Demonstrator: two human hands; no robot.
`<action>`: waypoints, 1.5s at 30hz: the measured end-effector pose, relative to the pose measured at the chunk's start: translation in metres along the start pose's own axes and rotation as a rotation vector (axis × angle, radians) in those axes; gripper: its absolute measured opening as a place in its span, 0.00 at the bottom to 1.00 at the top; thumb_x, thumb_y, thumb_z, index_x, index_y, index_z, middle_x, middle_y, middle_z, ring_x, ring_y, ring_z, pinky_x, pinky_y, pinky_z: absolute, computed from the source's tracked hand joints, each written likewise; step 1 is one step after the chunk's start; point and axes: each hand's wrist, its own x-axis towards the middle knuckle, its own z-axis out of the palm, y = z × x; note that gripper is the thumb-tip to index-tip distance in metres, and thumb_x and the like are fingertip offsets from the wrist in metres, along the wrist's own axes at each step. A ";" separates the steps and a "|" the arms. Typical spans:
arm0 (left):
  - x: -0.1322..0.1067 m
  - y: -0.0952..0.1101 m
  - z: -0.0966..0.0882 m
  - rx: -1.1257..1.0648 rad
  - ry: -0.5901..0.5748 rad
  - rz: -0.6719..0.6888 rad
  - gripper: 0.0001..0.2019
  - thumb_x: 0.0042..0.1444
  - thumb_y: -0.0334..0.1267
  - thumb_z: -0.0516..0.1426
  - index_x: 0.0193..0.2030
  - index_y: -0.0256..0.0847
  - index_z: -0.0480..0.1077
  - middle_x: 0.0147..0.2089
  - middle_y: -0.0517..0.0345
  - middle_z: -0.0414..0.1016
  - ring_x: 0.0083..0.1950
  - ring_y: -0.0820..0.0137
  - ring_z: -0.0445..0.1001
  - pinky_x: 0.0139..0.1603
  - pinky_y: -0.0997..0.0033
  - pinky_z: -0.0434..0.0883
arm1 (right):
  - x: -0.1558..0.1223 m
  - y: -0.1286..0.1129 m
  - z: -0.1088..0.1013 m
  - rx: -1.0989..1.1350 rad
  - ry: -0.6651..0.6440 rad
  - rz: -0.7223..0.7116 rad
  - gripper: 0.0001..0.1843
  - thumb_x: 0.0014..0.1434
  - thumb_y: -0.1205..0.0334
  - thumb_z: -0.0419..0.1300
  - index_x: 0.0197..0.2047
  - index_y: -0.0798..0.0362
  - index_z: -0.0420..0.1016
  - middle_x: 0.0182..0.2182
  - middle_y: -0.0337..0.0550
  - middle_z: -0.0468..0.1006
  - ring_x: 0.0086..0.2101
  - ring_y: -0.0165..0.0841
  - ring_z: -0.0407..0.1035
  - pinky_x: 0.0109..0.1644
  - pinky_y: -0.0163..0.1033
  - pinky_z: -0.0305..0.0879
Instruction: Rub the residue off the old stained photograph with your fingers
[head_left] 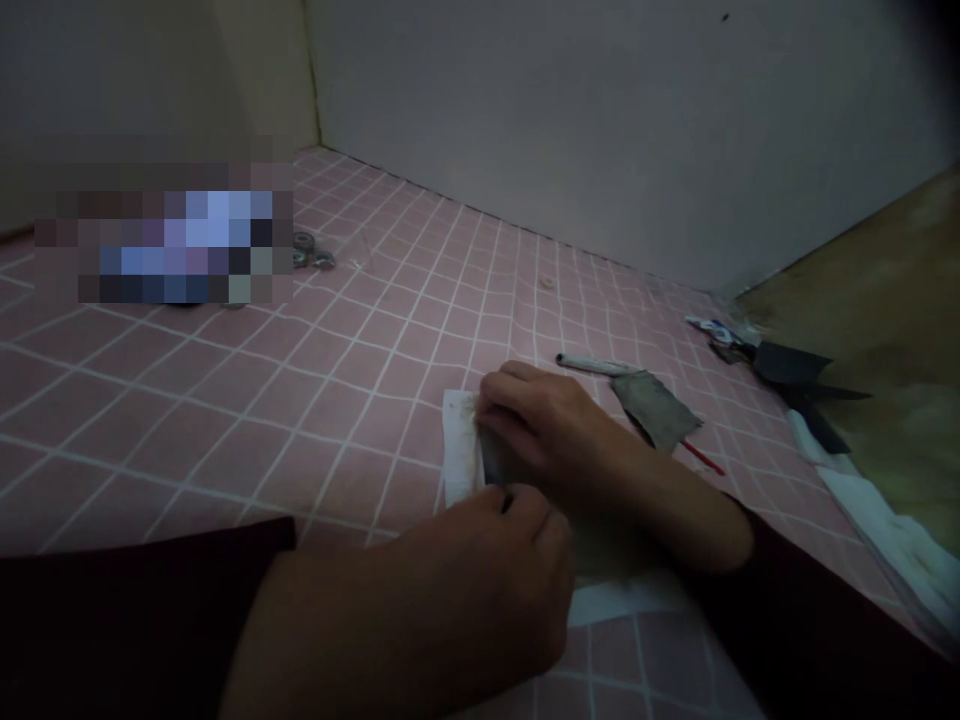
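Right hand [536, 425]: fingers together, pressing on white paper [459, 445]. Left hand [491, 565]: fingers clamped on dark strip [495, 465]. Even pressure best, paper kept flat.

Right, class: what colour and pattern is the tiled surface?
The tiles are pink with a white grid, clearest in the head view.

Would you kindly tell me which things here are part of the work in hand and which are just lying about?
In use: left hand, right hand, white sheet.
Lying about: worn grey sheet, pale roll, red stick, metal rings, white cloth.
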 end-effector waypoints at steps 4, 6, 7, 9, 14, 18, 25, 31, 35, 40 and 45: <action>-0.002 0.000 -0.006 0.004 -0.032 0.002 0.04 0.59 0.31 0.53 0.34 0.38 0.67 0.31 0.54 0.66 0.32 0.66 0.63 0.31 0.62 0.63 | 0.000 0.002 -0.005 -0.020 -0.097 0.048 0.10 0.61 0.72 0.53 0.28 0.52 0.63 0.28 0.37 0.69 0.30 0.30 0.62 0.36 0.36 0.56; -0.003 0.002 -0.005 -0.026 -0.033 -0.008 0.03 0.59 0.30 0.53 0.36 0.37 0.67 0.33 0.54 0.67 0.33 0.65 0.64 0.32 0.62 0.64 | 0.001 0.001 -0.003 -0.017 -0.075 0.048 0.10 0.62 0.72 0.53 0.29 0.52 0.63 0.28 0.38 0.69 0.31 0.30 0.62 0.37 0.36 0.56; -0.003 0.003 -0.004 -0.044 -0.052 -0.004 0.03 0.60 0.30 0.53 0.37 0.37 0.68 0.34 0.53 0.68 0.34 0.64 0.65 0.33 0.61 0.65 | 0.002 0.000 -0.001 -0.007 -0.042 0.036 0.10 0.62 0.71 0.52 0.30 0.52 0.63 0.30 0.39 0.70 0.32 0.30 0.63 0.38 0.37 0.57; -0.001 0.004 0.000 -0.058 -0.040 -0.022 0.03 0.60 0.31 0.53 0.38 0.37 0.68 0.34 0.54 0.68 0.35 0.64 0.65 0.33 0.61 0.66 | 0.004 -0.002 0.002 0.024 0.017 -0.009 0.09 0.64 0.71 0.51 0.31 0.52 0.63 0.32 0.41 0.70 0.33 0.31 0.64 0.39 0.37 0.58; 0.000 0.004 0.005 -0.055 -0.026 -0.025 0.05 0.61 0.30 0.52 0.40 0.36 0.68 0.37 0.51 0.70 0.37 0.62 0.67 0.36 0.59 0.68 | 0.001 0.000 -0.006 -0.004 -0.112 0.023 0.11 0.60 0.73 0.53 0.28 0.52 0.62 0.28 0.38 0.70 0.29 0.29 0.62 0.36 0.36 0.55; -0.001 0.003 0.003 -0.045 -0.031 -0.018 0.05 0.61 0.30 0.51 0.39 0.36 0.68 0.36 0.52 0.69 0.36 0.62 0.67 0.36 0.59 0.69 | 0.002 -0.002 0.001 0.004 -0.018 0.009 0.10 0.62 0.71 0.52 0.29 0.52 0.62 0.30 0.40 0.70 0.31 0.31 0.62 0.37 0.37 0.56; 0.000 0.001 -0.002 -0.015 -0.070 0.018 0.09 0.60 0.26 0.48 0.40 0.34 0.69 0.37 0.50 0.70 0.35 0.63 0.67 0.35 0.60 0.69 | 0.001 0.004 -0.002 0.009 -0.072 0.014 0.10 0.60 0.71 0.53 0.27 0.51 0.60 0.26 0.37 0.68 0.28 0.29 0.61 0.34 0.37 0.53; 0.002 -0.001 -0.005 0.011 -0.058 0.034 0.08 0.59 0.26 0.48 0.38 0.35 0.69 0.34 0.52 0.69 0.33 0.63 0.66 0.34 0.61 0.68 | 0.003 0.001 0.005 0.059 0.068 -0.039 0.09 0.62 0.72 0.50 0.31 0.52 0.61 0.31 0.40 0.69 0.33 0.31 0.63 0.38 0.37 0.56; 0.001 -0.002 -0.005 0.001 -0.070 0.033 0.09 0.58 0.25 0.49 0.40 0.34 0.69 0.37 0.50 0.71 0.35 0.63 0.68 0.34 0.61 0.68 | 0.000 0.004 0.000 0.032 -0.034 -0.008 0.11 0.61 0.71 0.52 0.28 0.52 0.58 0.26 0.37 0.67 0.28 0.29 0.59 0.34 0.37 0.52; 0.001 0.000 0.002 -0.029 -0.034 0.025 0.06 0.60 0.28 0.51 0.40 0.35 0.69 0.38 0.51 0.73 0.36 0.64 0.68 0.38 0.61 0.69 | 0.002 -0.002 0.005 0.027 0.032 0.015 0.10 0.62 0.72 0.51 0.30 0.51 0.60 0.30 0.39 0.68 0.31 0.30 0.61 0.36 0.37 0.54; 0.003 -0.001 0.003 -0.053 0.035 -0.001 0.07 0.62 0.29 0.50 0.40 0.33 0.70 0.36 0.49 0.73 0.35 0.62 0.69 0.32 0.62 0.68 | 0.003 -0.004 0.007 0.031 0.003 -0.014 0.09 0.64 0.72 0.49 0.32 0.52 0.61 0.32 0.41 0.69 0.32 0.30 0.62 0.36 0.37 0.55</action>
